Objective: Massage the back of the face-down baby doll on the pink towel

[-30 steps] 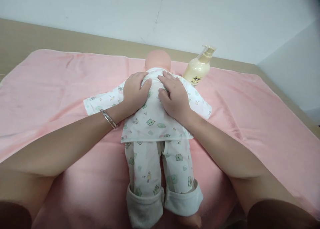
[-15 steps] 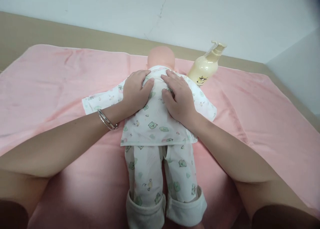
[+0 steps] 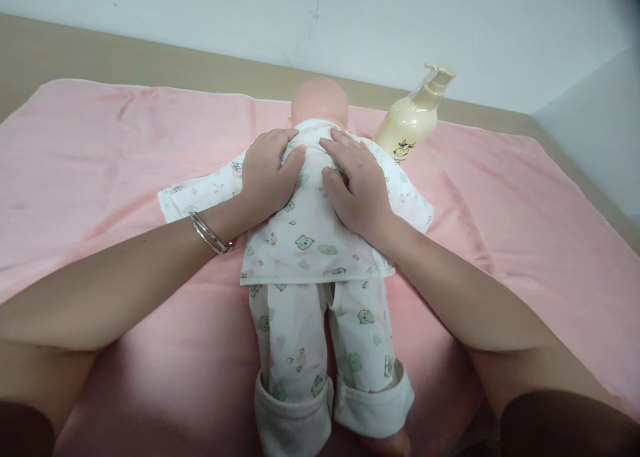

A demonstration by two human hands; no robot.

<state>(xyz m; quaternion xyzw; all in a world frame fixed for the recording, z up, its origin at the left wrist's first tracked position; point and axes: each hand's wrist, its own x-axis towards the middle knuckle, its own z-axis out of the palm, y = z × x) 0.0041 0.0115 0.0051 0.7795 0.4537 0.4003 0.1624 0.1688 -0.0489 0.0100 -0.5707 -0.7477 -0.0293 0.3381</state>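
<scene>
A baby doll lies face down, its bald head away from me. It wears a white printed top and matching trousers with the cuffs rolled up. My left hand rests open on the left side of the doll's upper back, a silver bangle at the wrist. On the right side of the upper back lies my right hand, also open, fingers toward the doll's neck. Both palms are on the cloth, thumbs pointing inward, with a strip of the top between them. The doll's face is hidden.
A pink blanket is spread under the doll. Beyond the doll's right shoulder stands a cream pump bottle, tilted in view, with a cow picture on it. A pale wall rises behind the tan edge at the back.
The whole view has shifted slightly, so the doll and the bottle sit a little higher. Both hands stay on the doll's upper back with hardly any change.
</scene>
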